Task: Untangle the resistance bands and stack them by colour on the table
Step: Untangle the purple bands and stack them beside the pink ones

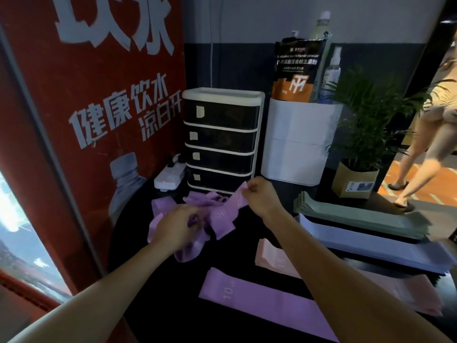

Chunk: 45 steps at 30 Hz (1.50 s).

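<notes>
Tangle: purple resistance bands (197, 214) lie knotted at the far left of the tabletop (138, 280), just before a small drawer unit (221, 139).
Left hand (176, 225): grasps the near side of the knot.
Right hand (259, 194): pinches one band's end, raised toward the far right.
Band axis: near-left to far-right.
Stacks: flat purple band (252, 298) nearest; pink bands (269, 256) behind it; grey-green bands (358, 219) at the right edge.

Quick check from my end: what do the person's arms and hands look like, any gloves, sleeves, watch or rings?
Both arms are bare from the bottom edge of the picture to the fingers; no sleeves show. The left hand and the right hand have no gloves. No watch, strap or bracelet shows on either wrist. The picture is too blurred to rule out a ring.
</notes>
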### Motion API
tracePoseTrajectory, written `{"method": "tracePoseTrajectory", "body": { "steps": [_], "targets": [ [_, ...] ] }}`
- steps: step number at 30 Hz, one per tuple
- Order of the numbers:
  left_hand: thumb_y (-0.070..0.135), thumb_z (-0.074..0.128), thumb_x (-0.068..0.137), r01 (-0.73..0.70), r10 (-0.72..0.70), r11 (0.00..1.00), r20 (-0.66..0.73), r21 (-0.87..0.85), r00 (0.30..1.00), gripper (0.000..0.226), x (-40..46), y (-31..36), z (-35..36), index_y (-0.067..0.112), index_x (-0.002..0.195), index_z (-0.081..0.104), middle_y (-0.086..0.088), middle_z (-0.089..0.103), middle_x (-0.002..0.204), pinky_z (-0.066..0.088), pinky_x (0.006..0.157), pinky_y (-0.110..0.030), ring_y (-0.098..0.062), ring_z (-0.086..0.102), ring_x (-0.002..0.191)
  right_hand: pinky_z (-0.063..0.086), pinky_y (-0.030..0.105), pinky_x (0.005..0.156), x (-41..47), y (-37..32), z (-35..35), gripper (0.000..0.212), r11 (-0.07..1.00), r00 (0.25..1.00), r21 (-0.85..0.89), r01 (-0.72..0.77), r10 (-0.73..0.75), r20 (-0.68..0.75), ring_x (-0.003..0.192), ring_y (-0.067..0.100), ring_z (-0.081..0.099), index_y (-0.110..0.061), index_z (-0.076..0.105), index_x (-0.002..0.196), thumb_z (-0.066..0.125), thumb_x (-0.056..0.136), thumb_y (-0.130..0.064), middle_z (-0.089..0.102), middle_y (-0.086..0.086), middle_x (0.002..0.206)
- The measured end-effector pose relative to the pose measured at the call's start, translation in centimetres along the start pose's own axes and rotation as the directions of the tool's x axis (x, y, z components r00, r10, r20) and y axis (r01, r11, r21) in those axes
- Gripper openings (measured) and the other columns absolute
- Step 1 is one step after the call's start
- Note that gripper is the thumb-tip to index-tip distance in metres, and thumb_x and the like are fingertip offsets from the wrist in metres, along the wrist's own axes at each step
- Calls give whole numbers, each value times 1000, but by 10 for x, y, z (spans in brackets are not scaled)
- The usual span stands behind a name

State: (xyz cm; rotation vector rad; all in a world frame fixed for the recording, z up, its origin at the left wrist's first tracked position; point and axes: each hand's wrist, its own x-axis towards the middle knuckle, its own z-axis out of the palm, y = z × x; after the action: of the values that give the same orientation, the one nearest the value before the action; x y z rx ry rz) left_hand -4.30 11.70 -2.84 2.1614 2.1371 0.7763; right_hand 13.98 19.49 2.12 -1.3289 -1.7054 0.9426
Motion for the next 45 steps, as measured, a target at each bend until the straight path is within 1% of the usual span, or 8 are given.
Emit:
{"method": "tracePoseTrajectory", "body": {
  "steps": [4, 9, 17, 21, 26, 35, 40, 45],
  "targets": [
    [20, 58, 89, 73, -77, 995, -65, -71, 995, 14, -1, 1, -12, 11, 97, 64, -1, 63, 96, 40, 74, -22, -20, 61, 92, 43, 26, 60, 1, -30, -22, 26, 986, 986, 70, 152, -147, -81, 65, 18, 50, -15, 45, 69, 54, 89, -1, 54, 12, 76],
    [16, 61, 88, -10, -38, 943, -137, -334, 990, 6, 9, 17, -25, 22, 88, 60, -1, 62, 95, 43, 75, -15, -16, 60, 89, 50, 45, 75, -2, -57, -42, 20, 959, 962, 86, 269, -264, -69, 76, 26, 52, -12, 49, 74, 54, 89, 1, 55, 19, 84],
    [21, 54, 93, -88, 33, 522, -84, -849, 996, 29, 33, 87, -63, 15, 122, 52, 4, 60, 116, 48, 90, -17, -5, 58, 106, 45, 28, 66, -24, -85, -65, 7, 918, 918, 98, 385, -391, 65, 71, 19, 54, -8, 59, 85, 57, 89, -2, 63, 17, 82],
    [28, 67, 81, -51, 77, 481, -16, -875, 997, 34, 38, 99, -62, 16, 111, 59, -2, 67, 105, 50, 80, -27, -14, 63, 95, 45, 20, 65, -27, -91, -83, 13, 901, 908, 111, 419, -418, -33, 71, 14, 56, -10, 59, 84, 56, 88, 1, 64, 11, 82],
    [13, 65, 85, -85, 88, 594, -41, -800, 995, 14, 35, 102, -59, 9, 98, 64, -15, 67, 97, 50, 78, -39, -20, 61, 84, 46, 21, 64, -25, -83, -105, 21, 889, 898, 166, 427, -394, -199, 67, 11, 55, -16, 57, 77, 56, 88, 2, 59, 0, 73],
    [17, 60, 90, -151, 172, 631, -53, -761, 984, 11, 29, 110, -72, 9, 82, 63, 2, 58, 73, 39, 61, -15, -6, 51, 65, 49, 16, 62, -33, -74, -121, 12, 882, 878, 202, 426, -348, -330, 66, 6, 57, -12, 58, 80, 58, 89, -3, 61, -3, 74],
    [21, 73, 79, -70, 215, 684, 108, -726, 971, 15, 19, 92, -74, 9, 87, 67, 0, 65, 81, 45, 66, -22, -9, 58, 73, 47, 23, 64, -34, -65, -131, 5, 903, 863, 214, 374, -254, -436, 68, 11, 56, -7, 60, 86, 58, 89, -2, 62, 8, 81],
    [21, 75, 77, -82, 199, 884, 211, -461, 957, 20, 7, 65, -59, 11, 93, 71, 2, 70, 87, 50, 74, -29, -6, 61, 77, 46, 11, 53, -44, -44, -137, 5, 927, 855, 254, 275, -115, -506, 62, 6, 54, -6, 61, 88, 58, 89, -2, 61, 1, 73]
  ]
}}
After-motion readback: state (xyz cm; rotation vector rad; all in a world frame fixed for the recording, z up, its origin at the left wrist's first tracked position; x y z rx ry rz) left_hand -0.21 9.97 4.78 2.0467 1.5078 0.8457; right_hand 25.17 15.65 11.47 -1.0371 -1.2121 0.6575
